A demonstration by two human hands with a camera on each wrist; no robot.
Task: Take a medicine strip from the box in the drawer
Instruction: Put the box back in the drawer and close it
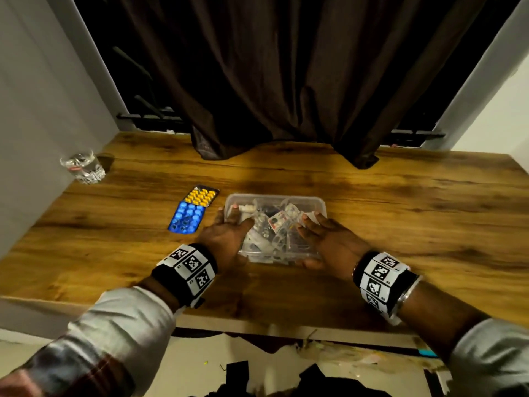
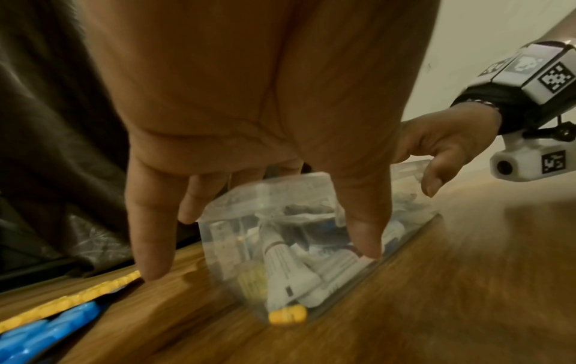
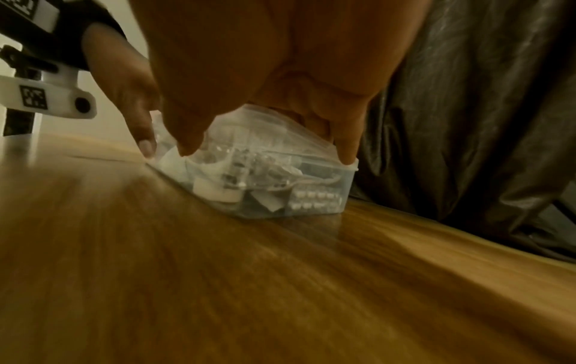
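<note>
Clear box (image 1: 319, 203) of mixed medicine strips on the desk (image 1: 400, 213), long axis running left to right, flanked at each short end. Left hand (image 1: 226, 239) and right hand (image 1: 329, 240) both clasping the walls, fingers hooked over the rim. Blue strip (image 1: 186, 219) and yellow strip (image 1: 200, 196) just left, outside the box.

clear box (image 1: 319, 203) of strips on table (image 1: 400, 213)
</note>
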